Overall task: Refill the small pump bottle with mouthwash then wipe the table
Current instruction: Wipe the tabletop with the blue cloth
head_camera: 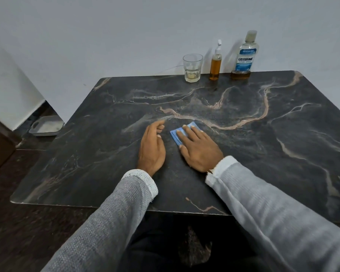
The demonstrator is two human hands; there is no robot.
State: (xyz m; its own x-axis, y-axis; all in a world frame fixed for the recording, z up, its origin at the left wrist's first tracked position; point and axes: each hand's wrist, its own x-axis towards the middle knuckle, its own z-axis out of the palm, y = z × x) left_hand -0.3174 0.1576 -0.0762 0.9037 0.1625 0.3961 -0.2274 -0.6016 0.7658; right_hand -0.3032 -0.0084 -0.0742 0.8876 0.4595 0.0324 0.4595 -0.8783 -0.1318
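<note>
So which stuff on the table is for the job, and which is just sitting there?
For the job:
small pump bottle
mouthwash bottle
blue cloth under the right hand
table, being wiped

Just there:
glass, a little pale liquid inside
grey tray on the floor

Table (243,163) mostly bare; glass (192,68), two bottles (215,63) line far edge.

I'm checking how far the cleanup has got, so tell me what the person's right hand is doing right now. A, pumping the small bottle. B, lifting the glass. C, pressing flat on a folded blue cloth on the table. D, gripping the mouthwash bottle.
C: the right hand lies flat on the blue cloth on the table, far from the mouthwash bottle, glass and pump bottle.
</note>
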